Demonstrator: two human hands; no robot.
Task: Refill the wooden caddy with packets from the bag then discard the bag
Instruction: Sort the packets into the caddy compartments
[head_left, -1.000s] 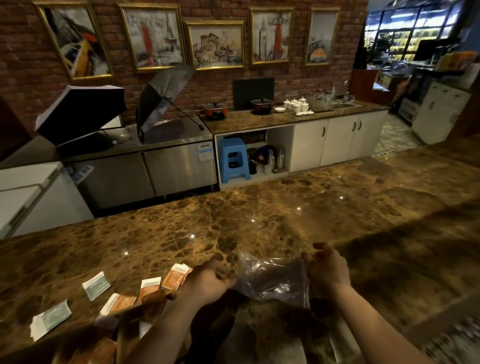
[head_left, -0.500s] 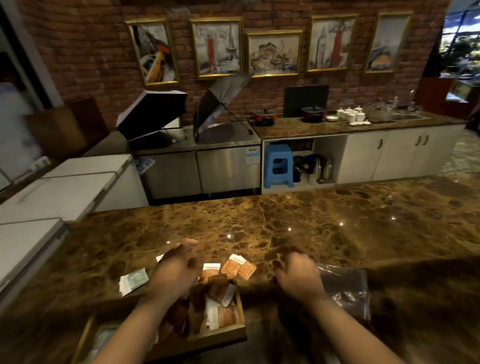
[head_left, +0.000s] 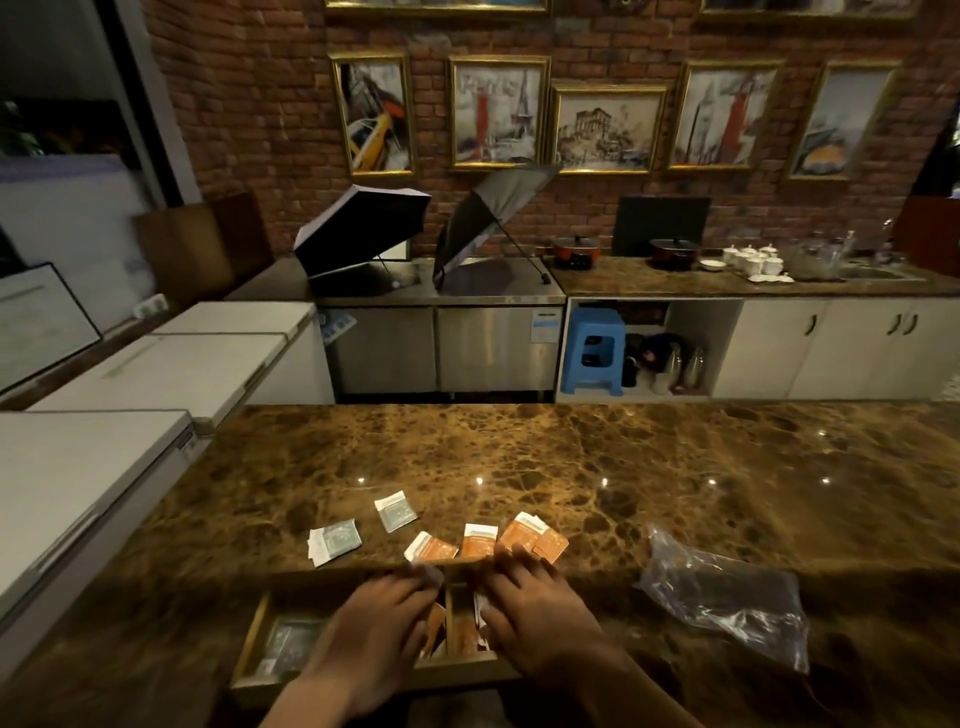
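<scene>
A low wooden caddy (head_left: 249, 642) with compartments sits at the near edge of the marble counter, holding grey-white and orange packets. My left hand (head_left: 374, 618) and my right hand (head_left: 530, 608) hover side by side over its middle and right compartments, fingers spread towards its far rim. Several orange packets (head_left: 524, 535) lie just beyond the caddy, with two grey-white packets (head_left: 335, 540) to their left. The clear plastic bag (head_left: 727, 597) lies crumpled and flat on the counter to the right of my hands, held by neither.
The brown marble counter (head_left: 571, 467) stretches far beyond the packets. White chest freezers (head_left: 104, 467) stand to the left. Behind are steel units with two open black umbrellas (head_left: 363, 228), a blue stool (head_left: 592, 353) and white cabinets.
Both hands let go of the bag, which now lies at the right. My view swung left and down, and both hands moved over the caddy.
</scene>
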